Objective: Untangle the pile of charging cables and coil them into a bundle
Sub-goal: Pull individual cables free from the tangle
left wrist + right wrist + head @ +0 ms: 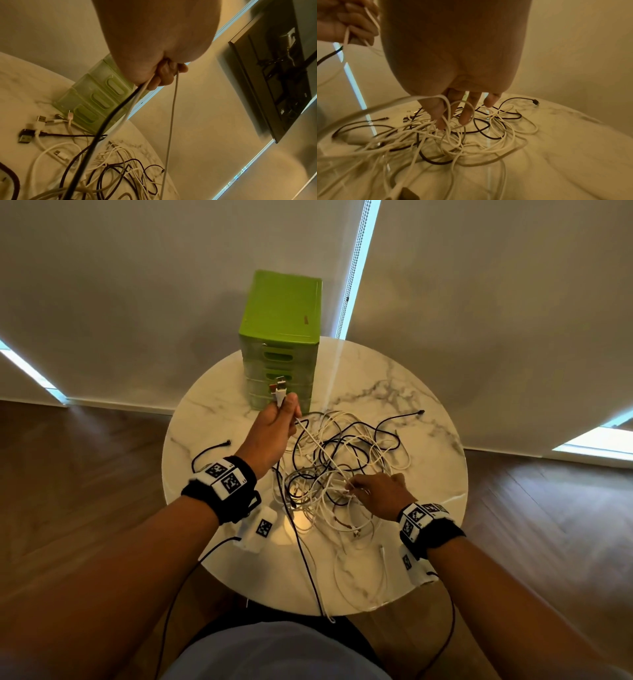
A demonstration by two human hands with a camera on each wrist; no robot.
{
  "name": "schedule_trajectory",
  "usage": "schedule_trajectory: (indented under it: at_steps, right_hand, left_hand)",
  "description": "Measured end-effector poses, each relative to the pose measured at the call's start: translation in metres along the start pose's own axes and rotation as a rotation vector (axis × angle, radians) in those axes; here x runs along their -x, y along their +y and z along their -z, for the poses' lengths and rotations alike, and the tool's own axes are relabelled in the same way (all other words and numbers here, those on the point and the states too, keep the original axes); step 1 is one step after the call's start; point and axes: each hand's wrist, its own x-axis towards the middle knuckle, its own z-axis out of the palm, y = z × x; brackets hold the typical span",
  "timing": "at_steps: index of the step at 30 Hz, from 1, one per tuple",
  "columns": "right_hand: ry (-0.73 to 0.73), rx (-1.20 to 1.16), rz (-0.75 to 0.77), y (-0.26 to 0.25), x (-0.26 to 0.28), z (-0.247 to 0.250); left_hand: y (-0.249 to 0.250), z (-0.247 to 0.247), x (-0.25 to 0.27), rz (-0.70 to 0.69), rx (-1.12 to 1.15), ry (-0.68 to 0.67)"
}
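Observation:
A tangled pile of white and black charging cables lies in the middle of the round marble table. My left hand is raised above the pile's far left side and grips a few cable ends in a fist, with their plugs sticking out on top. In the left wrist view the left hand holds a black and two white cables that run down to the pile. My right hand reaches into the pile's near right side. Its fingers are straight and spread, with white loops hooked round the thumb and forefinger.
A green drawer unit stands at the table's far edge, just behind my left hand. Loose plugs lie on the table near its base. A black cable end reaches towards the far right. Some cables hang over the near edge.

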Motion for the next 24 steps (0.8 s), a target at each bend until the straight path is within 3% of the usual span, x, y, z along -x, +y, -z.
schedule_trajectory:
  at_steps: [4,6,9,13,16,19,24]
  right_hand:
    - [-0.053,0.082,0.000,-0.005,0.000,0.008]
    - [0.041,-0.055,-0.019,-0.008,-0.002,0.015]
    - [0.206,-0.266,0.004,-0.018,-0.001,0.034]
    - [0.251,-0.516,0.197,-0.040,0.007,0.063]
    - [0.204,-0.509,0.274,-0.049,0.011,0.069]
    - [0.105,-0.460,0.324,-0.055,0.015,0.065]
    - [0.013,-0.418,0.266,-0.052,0.018,0.044]
  left_hand:
    - [0.001,0.004,0.001,-0.018,0.028,0.043]
    - [0.002,0.005,0.002,-0.058,-0.058,0.049]
    - [-0.004,0.001,0.007,-0.133,-0.241,-0.059]
    - [-0.013,-0.014,0.016,-0.024,-0.329,-0.189]
    - [-0.009,-0.026,0.020,0.065,-0.258,-0.190]
    - [-0.008,-0.033,0.016,0.094,-0.300,-0.289]
    - [-0.012,-0.038,0.017,0.096,-0.382,-0.348]
